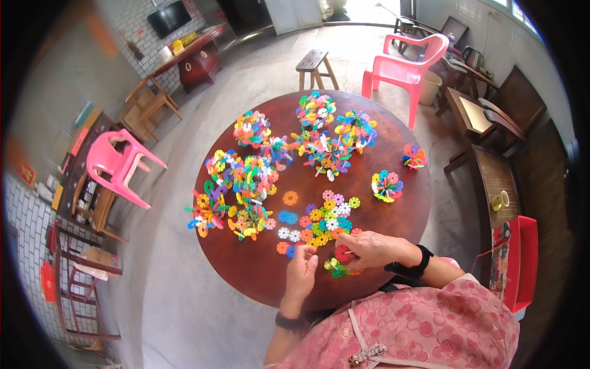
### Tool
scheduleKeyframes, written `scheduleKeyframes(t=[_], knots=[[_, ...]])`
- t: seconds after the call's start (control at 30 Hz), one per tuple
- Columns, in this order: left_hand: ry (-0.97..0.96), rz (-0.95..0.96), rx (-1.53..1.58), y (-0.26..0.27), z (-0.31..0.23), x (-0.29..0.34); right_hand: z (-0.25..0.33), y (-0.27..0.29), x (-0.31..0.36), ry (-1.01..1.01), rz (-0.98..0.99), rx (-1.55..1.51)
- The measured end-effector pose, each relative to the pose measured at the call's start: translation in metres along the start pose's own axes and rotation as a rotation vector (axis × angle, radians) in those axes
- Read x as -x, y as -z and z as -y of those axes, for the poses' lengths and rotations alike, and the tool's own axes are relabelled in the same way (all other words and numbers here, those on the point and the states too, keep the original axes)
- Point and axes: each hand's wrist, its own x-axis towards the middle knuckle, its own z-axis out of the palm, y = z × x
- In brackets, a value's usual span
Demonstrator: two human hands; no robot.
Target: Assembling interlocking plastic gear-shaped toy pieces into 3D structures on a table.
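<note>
Now at the near edge of the counter [255, 264], the fingers of my right hand [373, 249] pinch a red notched disc [343, 253] beside a green-edged cluster [335, 267]; my left hand [300, 272] has its fingers narrow, and whether they hold anything I cannot tell. Loose discs [332, 224] lie just ahead, presumably for easy picking, while my right hand hides part of the cluster.

Downward from head height, over hands [300, 275]

Pink chairs [396, 69] are standing L & R on grey flr [166, 258]; daylight's coming thru top-R window [521, 17]; wht brick wall [132, 26] is rising L.
</note>
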Motion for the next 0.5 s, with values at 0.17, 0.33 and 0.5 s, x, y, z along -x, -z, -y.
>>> scheduleKeyframes(t=[0.17,0.33,0.5], knots=[[0.008,-0.106,-0.253,0.010,-0.006,-0.015,-0.035,-0.006,0.003,0.196,-0.071,-0.127],[-0.208,-0.070,-0.495,0.022,-0.025,-0.030,-0.044,-0.005,0.015,0.259,-0.084,-0.080],[-0.261,-0.243,-0.151,0.067,-0.106,-0.034,-0.034,0.005,0.019,0.279,-0.042,-0.061]])
